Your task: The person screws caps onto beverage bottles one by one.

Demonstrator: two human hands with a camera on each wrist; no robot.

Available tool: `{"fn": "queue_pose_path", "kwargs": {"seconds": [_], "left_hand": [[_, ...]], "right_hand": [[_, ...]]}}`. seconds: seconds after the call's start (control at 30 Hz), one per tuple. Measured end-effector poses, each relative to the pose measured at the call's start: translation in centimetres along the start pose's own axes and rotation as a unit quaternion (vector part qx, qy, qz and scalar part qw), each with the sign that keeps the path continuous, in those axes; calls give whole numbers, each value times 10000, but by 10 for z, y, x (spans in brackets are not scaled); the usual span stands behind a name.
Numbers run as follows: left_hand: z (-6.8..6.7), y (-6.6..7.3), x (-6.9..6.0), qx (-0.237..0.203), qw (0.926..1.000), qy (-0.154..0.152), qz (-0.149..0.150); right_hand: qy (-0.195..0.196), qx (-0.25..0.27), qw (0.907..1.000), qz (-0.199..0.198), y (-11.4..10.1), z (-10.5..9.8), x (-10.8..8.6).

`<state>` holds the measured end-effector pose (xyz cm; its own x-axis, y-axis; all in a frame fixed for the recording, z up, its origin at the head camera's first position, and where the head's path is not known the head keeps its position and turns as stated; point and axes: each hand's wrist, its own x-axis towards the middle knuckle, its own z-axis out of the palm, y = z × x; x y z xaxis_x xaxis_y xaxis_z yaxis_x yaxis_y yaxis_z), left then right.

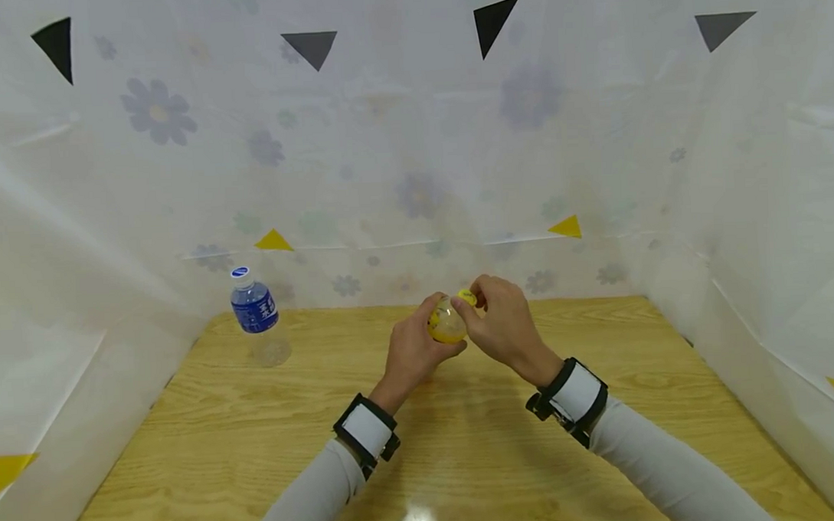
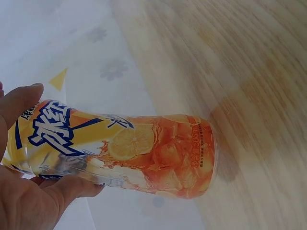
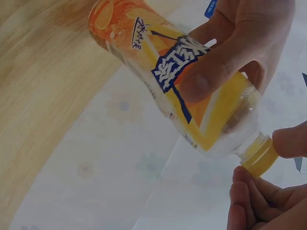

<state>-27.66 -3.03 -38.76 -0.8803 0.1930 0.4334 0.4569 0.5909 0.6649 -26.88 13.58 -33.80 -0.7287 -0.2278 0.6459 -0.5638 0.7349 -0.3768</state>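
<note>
My left hand grips a plastic drink bottle round its upper body. The bottle has a yellow and orange label with lemon slices, plain in the left wrist view. It tilts, its neck toward my right hand. Thumb and fingers of that hand pinch the yellow cap, which sits at the bottle's neck. Whether the cap is tight or loose I cannot tell. In the right wrist view the left thumb lies across the label. Whether the bottle's base touches the table is unclear.
A clear bottle with a blue label and white cap stands upright at the back left of the wooden table. Pale flowered sheeting hangs behind the table and along both sides, with black, grey and yellow triangles on it.
</note>
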Motion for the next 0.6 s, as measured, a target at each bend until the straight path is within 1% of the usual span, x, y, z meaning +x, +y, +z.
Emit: {"fn": "queue_pose_path", "kwargs": {"seconds": [0.13, 0.2, 0.27, 0.4, 0.6], "left_hand": [[0, -1, 0, 43, 10000, -16, -44], [0, -1, -1, 68, 10000, -9, -50], [0, -1, -1, 40, 10000, -4, -22], [0, -1, -1, -7, 10000, -13, 7], [1, -1, 0, -68, 10000, -51, 46]], "right_hand": [[-406, -51, 9986, 338, -5, -4, -2], [-577, -19, 9975, 414, -7, -6, -3], [-662, 41, 9971, 372, -8, -8, -4], [-698, 150, 9973, 181, -8, -12, -4], [-691, 225, 9972, 161, -10, -14, -3]]}}
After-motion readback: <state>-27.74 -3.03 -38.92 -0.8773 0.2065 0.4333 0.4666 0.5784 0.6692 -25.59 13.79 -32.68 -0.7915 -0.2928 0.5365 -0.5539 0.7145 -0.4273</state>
